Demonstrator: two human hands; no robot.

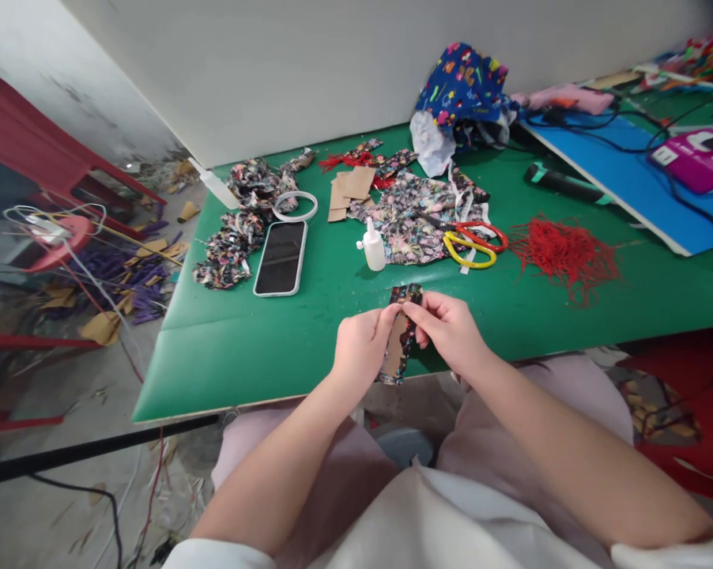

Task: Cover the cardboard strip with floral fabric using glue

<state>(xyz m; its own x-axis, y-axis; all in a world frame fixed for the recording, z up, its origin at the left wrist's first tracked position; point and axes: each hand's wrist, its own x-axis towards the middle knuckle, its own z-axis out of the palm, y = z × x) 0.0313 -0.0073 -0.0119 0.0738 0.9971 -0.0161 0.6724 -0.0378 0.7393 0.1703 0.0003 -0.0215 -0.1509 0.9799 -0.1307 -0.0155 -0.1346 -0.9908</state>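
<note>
Between my hands is a strip of dark floral fabric (pixel 408 294) folded around a piece of brown cardboard (pixel 396 348). My left hand (pixel 362 336) grips its left edge, with the thumb near the top. On the right side, my right hand (pixel 445 320) pinches the fabric edge between thumb and fingers. Both thumbs nearly meet on the strip. Just beyond stand a small white glue bottle (pixel 374 249) and a pile of floral fabric pieces (pixel 416 213). Scissors (pixel 472 245) with red and yellow handles rest on that fabric.
A phone (pixel 281 259), a white tape roll (pixel 296 206) and bunched fabric (pixel 229 245) lie at the left. Cardboard pieces (pixel 350 192) are behind the bottle. Red strings (pixel 563 253) lie right, near a blue board (pixel 629 174) with cables and a purple device (pixel 697 160).
</note>
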